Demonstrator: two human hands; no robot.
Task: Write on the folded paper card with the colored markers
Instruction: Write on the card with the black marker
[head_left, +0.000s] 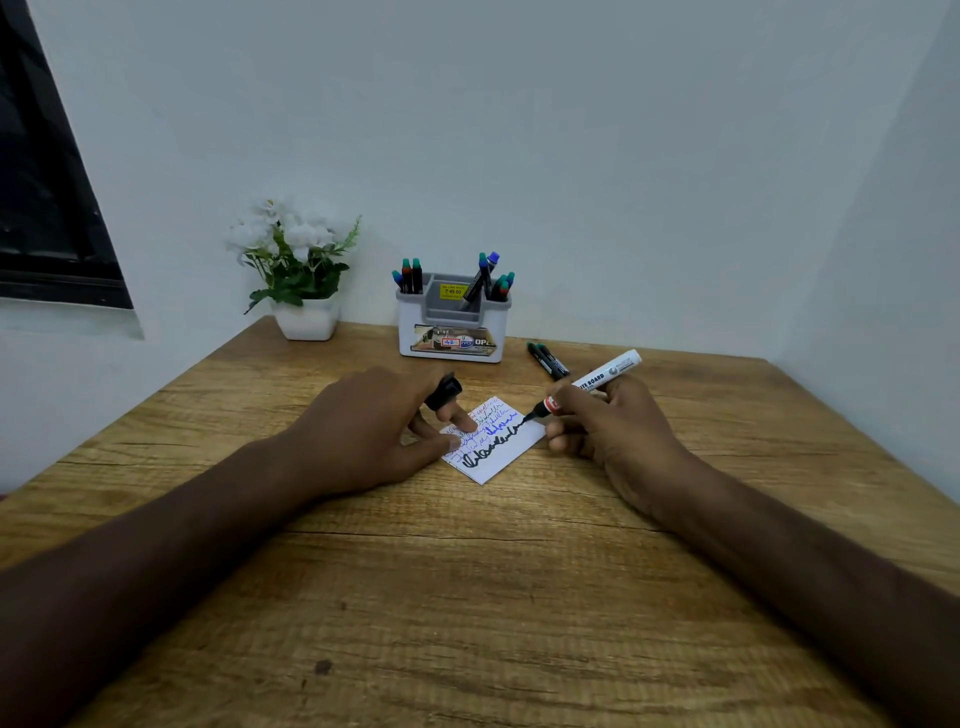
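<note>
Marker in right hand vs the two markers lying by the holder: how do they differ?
The white marker is uncapped and gripped by the right hand, tip on the paper card; the loose markers are capped and lie flat on the table. Its barrel is white; theirs are black with green caps. Both kinds are markers.

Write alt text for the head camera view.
A right hand writes a black line on a small white card with a whiteboard marker, while the left hand pins the card and holds a black cap. Behind stand a marker holder and potted white flowers.
</note>
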